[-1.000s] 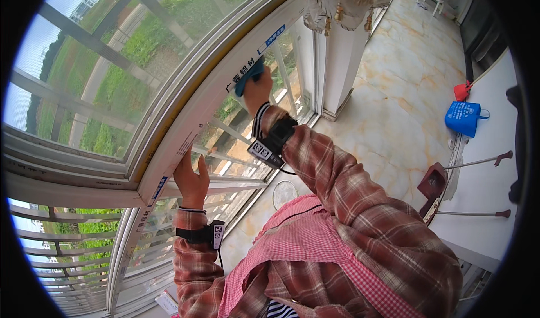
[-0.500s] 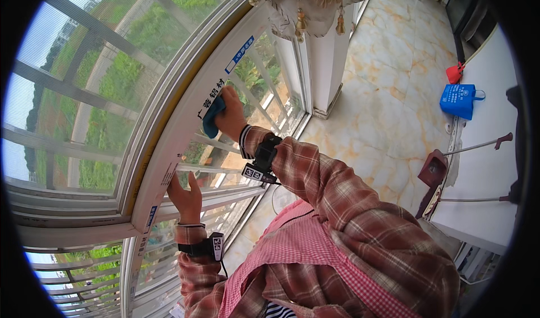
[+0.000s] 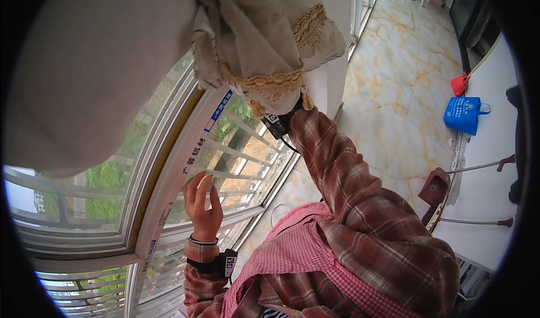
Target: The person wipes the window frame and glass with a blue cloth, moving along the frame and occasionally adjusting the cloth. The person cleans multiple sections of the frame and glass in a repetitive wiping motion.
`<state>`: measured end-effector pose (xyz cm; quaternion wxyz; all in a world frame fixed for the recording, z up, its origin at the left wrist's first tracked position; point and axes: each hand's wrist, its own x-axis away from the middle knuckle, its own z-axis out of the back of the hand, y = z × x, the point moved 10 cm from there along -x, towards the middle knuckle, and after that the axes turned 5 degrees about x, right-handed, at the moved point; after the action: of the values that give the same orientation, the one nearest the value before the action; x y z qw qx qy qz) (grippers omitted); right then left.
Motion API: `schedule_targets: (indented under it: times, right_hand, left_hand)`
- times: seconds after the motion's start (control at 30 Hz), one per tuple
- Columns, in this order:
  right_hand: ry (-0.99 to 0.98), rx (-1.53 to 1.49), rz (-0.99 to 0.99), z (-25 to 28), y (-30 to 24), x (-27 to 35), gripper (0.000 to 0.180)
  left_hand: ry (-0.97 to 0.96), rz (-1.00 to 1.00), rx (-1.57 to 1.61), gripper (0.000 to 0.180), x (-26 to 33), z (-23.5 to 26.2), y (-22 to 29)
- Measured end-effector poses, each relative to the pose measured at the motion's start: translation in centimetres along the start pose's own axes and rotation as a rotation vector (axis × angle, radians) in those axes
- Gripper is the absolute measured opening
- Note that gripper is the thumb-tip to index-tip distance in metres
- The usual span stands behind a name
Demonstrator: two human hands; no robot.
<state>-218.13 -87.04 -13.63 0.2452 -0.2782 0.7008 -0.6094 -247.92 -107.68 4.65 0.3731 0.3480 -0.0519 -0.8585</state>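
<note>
The left hand [image 3: 203, 212], fingers loosely parted, is just beside the white window frame [image 3: 179, 156]. A tasselled curtain valance [image 3: 247, 34] hides the right hand; its grip I cannot tell

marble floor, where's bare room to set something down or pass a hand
The marble floor has a wide bare patch between the right sleeve and the blue bag; a gap lies between left hand and right sleeve. Crowded: the floor's right edge, with blue bag, red bag and dustpan, and around the curtain.
</note>
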Motion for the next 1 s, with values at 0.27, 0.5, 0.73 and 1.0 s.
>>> schedule_targets:
  times: [0.27,0.5,0.73,1.0]
  right_hand:
    - [0.103,0.004,0.204,5.4,-4.7,-3.7,0.031]
    - [0.227,-0.078,0.826,10.5,-20.9,-4.8,0.037]
    - [0.205,0.108,0.776,7.5,-16.8,-4.3,0.047]
    - [-0.092,0.255,0.443,10.2,-9.8,-4.6,0.036]
  left_hand:
    - [-0.2,0.087,0.218,0.028,-2.3,-10.6,1.0]
    - [-0.22,0.155,0.367,0.023,-3.8,-15.5,2.5]
    - [-0.223,0.047,0.481,0.027,-5.8,-17.0,4.8]
    - [-0.212,-0.046,0.611,0.06,-10.3,-19.6,6.3]
